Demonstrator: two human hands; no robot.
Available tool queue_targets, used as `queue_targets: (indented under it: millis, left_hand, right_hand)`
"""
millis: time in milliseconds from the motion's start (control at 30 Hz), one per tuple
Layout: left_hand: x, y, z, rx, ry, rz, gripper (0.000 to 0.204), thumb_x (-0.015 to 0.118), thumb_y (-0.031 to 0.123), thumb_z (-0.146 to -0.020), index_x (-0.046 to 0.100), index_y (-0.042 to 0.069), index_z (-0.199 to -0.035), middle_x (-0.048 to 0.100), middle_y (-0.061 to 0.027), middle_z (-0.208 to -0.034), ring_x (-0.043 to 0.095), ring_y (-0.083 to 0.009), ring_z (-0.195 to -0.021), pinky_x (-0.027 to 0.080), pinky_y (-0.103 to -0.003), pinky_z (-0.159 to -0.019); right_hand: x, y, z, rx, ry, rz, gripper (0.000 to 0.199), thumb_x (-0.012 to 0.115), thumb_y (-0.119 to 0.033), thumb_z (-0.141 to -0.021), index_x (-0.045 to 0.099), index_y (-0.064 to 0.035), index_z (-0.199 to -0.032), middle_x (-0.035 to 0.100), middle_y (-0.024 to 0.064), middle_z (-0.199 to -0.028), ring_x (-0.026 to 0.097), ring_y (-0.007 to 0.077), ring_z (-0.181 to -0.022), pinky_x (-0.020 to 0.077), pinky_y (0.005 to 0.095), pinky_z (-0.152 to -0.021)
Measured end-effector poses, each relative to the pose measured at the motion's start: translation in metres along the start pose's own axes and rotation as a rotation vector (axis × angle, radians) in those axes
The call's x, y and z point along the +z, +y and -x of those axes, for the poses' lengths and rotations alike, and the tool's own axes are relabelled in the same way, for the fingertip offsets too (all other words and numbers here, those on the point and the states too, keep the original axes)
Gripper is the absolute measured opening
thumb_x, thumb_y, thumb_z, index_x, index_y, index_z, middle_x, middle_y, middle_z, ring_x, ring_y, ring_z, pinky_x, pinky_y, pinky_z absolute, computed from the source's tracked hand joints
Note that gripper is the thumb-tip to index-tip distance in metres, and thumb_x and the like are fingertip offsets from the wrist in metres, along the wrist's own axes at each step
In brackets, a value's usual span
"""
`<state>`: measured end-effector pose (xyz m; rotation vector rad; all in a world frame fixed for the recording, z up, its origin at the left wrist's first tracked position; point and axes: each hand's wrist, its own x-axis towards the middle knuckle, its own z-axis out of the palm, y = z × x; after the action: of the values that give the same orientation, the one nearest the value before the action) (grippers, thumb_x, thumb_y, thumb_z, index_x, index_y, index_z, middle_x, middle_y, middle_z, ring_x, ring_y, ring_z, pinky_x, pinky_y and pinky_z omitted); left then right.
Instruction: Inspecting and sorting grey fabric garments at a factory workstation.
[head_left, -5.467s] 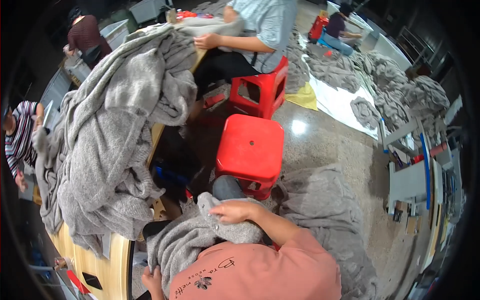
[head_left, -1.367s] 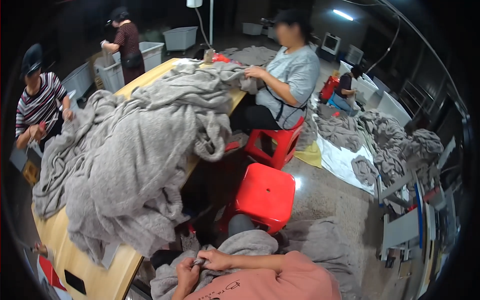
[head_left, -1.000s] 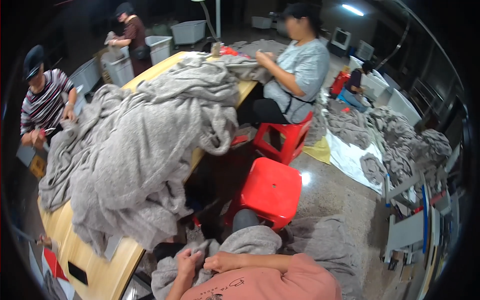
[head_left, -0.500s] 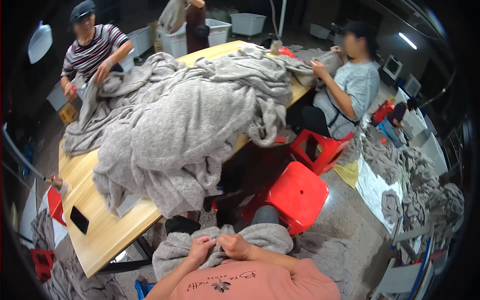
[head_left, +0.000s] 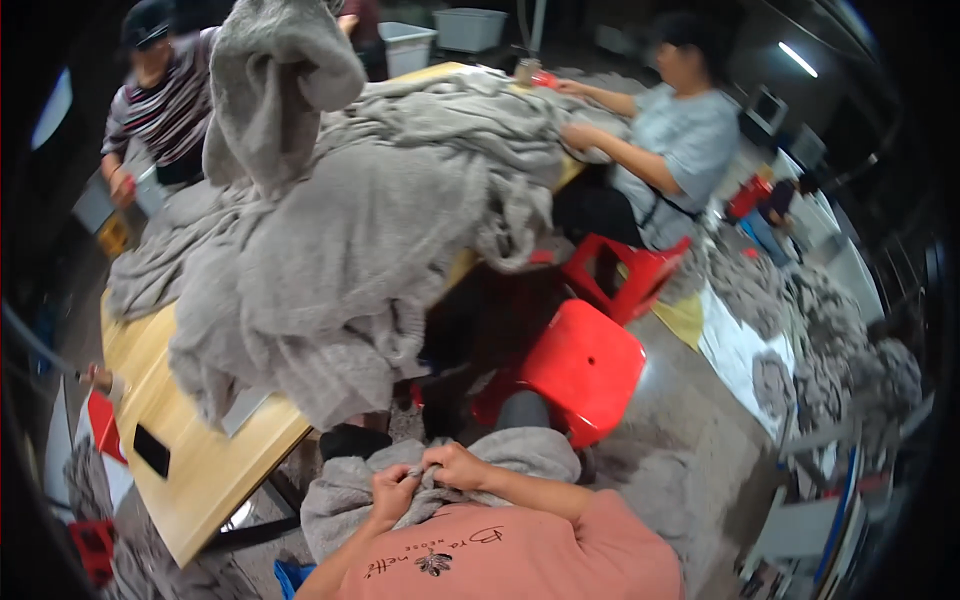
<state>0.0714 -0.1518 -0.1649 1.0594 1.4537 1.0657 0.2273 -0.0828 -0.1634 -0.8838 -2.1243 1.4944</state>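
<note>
A grey fluffy cloth (head_left: 535, 455) lies bunched across my lap. My left hand (head_left: 394, 494) pinches a fold of it, fingers closed. Close beside it, my right hand (head_left: 456, 467) is closed on the same cloth, the two hands nearly touching. Between them a gathered bit of cloth stands up slightly; whether anything small is inside the fingers is hidden. Beyond my knees, a big heap of the same grey cloth (head_left: 330, 250) covers most of the wooden table (head_left: 180, 500) and hangs over its near edge.
A black phone (head_left: 152, 451) lies on the table's near left end. Red stools (head_left: 590, 365) stand right of my knees. One person in stripes (head_left: 165, 100) stands far left behind a raised grey cloth (head_left: 275, 90); another (head_left: 680, 140) sits at right. More cloth (head_left: 840, 330) lies on the floor at right.
A grey cloth has risen above the heap in front of the striped person. The seated person's hands have lowered and one reaches over the table. My hands have drawn the pinched cloth up slightly.
</note>
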Motion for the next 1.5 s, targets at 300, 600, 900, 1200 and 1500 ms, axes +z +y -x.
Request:
queue_targets:
  millis: [300, 600, 900, 1200, 1500]
  left_hand:
    - [0.007, -0.001, 0.002, 0.136, -0.011, -0.163, 0.006, 0.058, -0.001, -0.072, 0.062, -0.001, -0.076, 0.059, -0.0047, -0.063, 0.051, -0.0069, -0.057, 0.042, -0.022, -0.051]
    - [0.006, 0.005, 0.002, 0.394, 0.135, -0.634, 0.004, 0.055, 0.004, -0.066, 0.054, 0.001, -0.068, 0.054, -0.0174, -0.065, 0.052, -0.0346, -0.057, 0.040, -0.041, -0.052]
    - [0.001, 0.025, -0.002, 0.418, 0.165, -0.460, 0.006, 0.056, 0.001, -0.067, 0.055, -0.001, -0.073, 0.054, -0.0162, -0.066, 0.054, -0.0331, -0.060, 0.042, -0.036, -0.051]
    - [-0.030, 0.040, -0.003, 0.245, -0.017, -0.515, 0.010, 0.059, 0.002, -0.063, 0.059, 0.000, -0.073, 0.058, -0.0117, -0.066, 0.056, -0.0228, -0.057, 0.043, -0.030, -0.053]
    - [-0.026, 0.029, 0.001, -0.106, -0.123, -0.080, 0.008, 0.063, 0.003, -0.068, 0.057, 0.000, -0.064, 0.052, 0.0025, -0.055, 0.045, -0.0020, -0.054, 0.034, -0.019, -0.045]
  right_hand:
    - [-0.007, 0.012, 0.008, 0.311, -0.228, -0.394, 0.017, 0.047, 0.004, -0.067, 0.055, -0.0010, -0.082, 0.052, 0.0026, -0.063, 0.049, 0.0064, -0.047, 0.0384, 0.0237, -0.039]
    - [0.018, -0.002, 0.016, -0.054, 0.230, 0.355, 0.009, 0.044, -0.010, -0.067, 0.049, -0.0018, -0.068, 0.055, 0.0188, -0.067, 0.054, 0.0371, -0.063, 0.0424, 0.0459, -0.057]
    - [0.008, -0.024, 0.002, -0.139, 0.424, 0.265, 0.008, 0.047, -0.003, -0.064, 0.050, -0.0006, -0.071, 0.054, 0.0171, -0.066, 0.053, 0.0354, -0.061, 0.0445, 0.0426, -0.055]
    - [-0.012, -0.029, 0.004, -0.067, 0.059, 0.300, 0.024, 0.059, -0.011, -0.066, 0.054, -0.0016, -0.087, 0.054, 0.0148, -0.095, 0.050, 0.0316, -0.092, 0.0401, 0.0407, -0.077]
    - [0.012, -0.035, -0.008, -0.252, 0.088, 0.013, 0.001, 0.052, 0.000, -0.073, 0.052, 0.0007, -0.073, 0.052, 0.0128, -0.065, 0.052, 0.0274, -0.058, 0.0405, 0.0328, -0.052]
